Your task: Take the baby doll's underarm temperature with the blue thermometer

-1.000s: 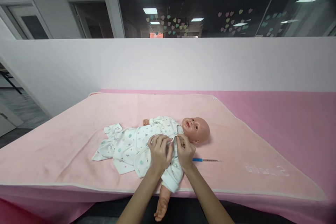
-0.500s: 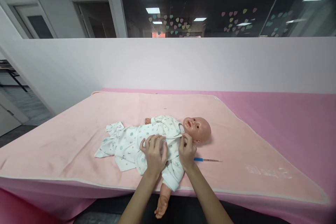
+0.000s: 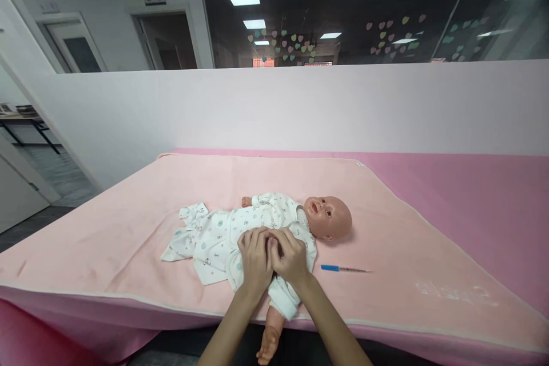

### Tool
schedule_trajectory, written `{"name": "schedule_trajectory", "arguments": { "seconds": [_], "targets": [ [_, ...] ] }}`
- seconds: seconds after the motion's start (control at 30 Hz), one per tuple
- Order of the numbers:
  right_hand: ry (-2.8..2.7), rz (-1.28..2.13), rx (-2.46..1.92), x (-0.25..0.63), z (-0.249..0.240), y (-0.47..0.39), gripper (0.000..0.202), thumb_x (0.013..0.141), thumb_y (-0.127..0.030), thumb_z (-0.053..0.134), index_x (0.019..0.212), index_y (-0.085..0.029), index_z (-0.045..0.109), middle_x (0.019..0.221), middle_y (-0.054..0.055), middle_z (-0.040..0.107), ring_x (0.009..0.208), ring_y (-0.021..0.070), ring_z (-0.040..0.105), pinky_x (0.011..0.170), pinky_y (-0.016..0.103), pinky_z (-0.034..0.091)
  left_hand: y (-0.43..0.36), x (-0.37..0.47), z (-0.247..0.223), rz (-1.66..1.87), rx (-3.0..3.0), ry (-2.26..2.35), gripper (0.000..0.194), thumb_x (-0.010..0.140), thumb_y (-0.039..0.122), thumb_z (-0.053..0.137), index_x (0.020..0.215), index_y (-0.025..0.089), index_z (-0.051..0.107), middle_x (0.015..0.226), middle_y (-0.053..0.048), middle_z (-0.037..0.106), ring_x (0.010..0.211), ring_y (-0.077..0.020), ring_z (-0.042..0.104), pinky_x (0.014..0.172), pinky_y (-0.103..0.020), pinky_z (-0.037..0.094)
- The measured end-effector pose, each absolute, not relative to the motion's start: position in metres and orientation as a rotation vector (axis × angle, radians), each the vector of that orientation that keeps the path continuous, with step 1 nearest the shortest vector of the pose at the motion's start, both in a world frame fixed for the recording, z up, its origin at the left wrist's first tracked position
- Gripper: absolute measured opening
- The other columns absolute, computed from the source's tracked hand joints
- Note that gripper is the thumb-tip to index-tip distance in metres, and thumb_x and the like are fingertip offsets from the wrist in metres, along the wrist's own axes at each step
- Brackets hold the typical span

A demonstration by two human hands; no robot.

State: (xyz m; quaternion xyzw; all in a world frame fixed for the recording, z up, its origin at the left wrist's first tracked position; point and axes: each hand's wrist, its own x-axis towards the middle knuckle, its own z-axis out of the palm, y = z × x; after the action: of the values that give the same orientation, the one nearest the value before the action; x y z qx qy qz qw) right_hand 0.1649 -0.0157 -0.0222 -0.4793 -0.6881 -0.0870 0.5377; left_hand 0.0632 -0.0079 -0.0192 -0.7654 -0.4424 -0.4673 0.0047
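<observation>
A baby doll (image 3: pixel 331 218) lies on its back, head to the right, in a white patterned outfit (image 3: pixel 214 240). My left hand (image 3: pixel 256 254) and my right hand (image 3: pixel 290 255) meet over the doll's chest, fingertips together at the front of the outfit. Both have curled, closed fingers; what they pinch is hidden behind them. One doll arm (image 3: pixel 271 334) sticks out of its sleeve below my hands, over the near edge.
The pink blanket (image 3: pixel 128 206) under the doll covers much of the pink table (image 3: pixel 463 194). Right of my right hand lies a thin blue-handled stick (image 3: pixel 330 267). A white wall (image 3: pixel 300 108) stands behind.
My right hand has moved left from the doll's collar to meet my left hand, whose fingers have drawn together. The view has shifted slightly.
</observation>
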Motion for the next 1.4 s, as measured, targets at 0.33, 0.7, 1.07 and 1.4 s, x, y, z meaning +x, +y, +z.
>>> {"name": "schedule_trajectory", "arguments": {
  "seconds": [0.33, 0.7, 1.07, 1.4],
  "targets": [
    [-1.611, -0.182, -1.225, 0.17, -0.03, -0.013, 0.023, 0.084, -0.016, 0.04, 0.097, -0.017, 0.059, 0.096, 0.008, 0.063, 0.08, 0.0152, 0.062, 0.067, 0.024, 0.05, -0.006, 0.063, -0.022, -1.544, -2.409, -1.499, 0.017, 0.088, 0.022, 0.038, 0.086, 0.019, 0.054, 0.082, -0.002, 0.061, 0.079, -0.016, 0.053, 0.079, -0.035, 0.035],
    [-1.598, -0.148, -1.176, 0.173, -0.029, -0.014, 0.025, 0.086, -0.016, 0.04, 0.105, -0.018, 0.057, 0.089, 0.007, 0.066, 0.077, 0.0144, 0.063, 0.065, 0.024, 0.05, -0.006, 0.06, -0.023, -1.634, -2.402, -1.522, 0.017, 0.087, 0.027, 0.041, 0.088, 0.021, 0.056, 0.084, -0.003, 0.062, 0.082, -0.0177, 0.055, 0.076, -0.034, 0.039],
    [-1.53, -0.116, -1.226, 0.174, -0.035, -0.015, 0.024, 0.081, -0.023, 0.049, 0.103, -0.017, 0.055, 0.071, 0.0, 0.061, 0.042, 0.0075, 0.045, 0.048, 0.021, 0.043, -0.009, 0.063, -0.023, -1.554, -2.403, -1.555, 0.019, 0.088, 0.028, 0.039, 0.087, 0.019, 0.056, 0.081, -0.003, 0.062, 0.078, -0.0174, 0.054, 0.074, -0.034, 0.037],
    [-1.554, -0.08, -1.186, 0.177, -0.041, -0.015, 0.015, 0.086, -0.027, 0.05, 0.097, -0.02, 0.058, 0.082, 0.002, 0.066, 0.062, 0.0117, 0.059, 0.06, 0.023, 0.048, -0.012, 0.065, -0.023, -1.539, -2.402, -1.613, 0.019, 0.09, 0.023, 0.037, 0.09, 0.019, 0.056, 0.084, -0.002, 0.062, 0.078, -0.0164, 0.053, 0.076, -0.034, 0.036]
  ]
}}
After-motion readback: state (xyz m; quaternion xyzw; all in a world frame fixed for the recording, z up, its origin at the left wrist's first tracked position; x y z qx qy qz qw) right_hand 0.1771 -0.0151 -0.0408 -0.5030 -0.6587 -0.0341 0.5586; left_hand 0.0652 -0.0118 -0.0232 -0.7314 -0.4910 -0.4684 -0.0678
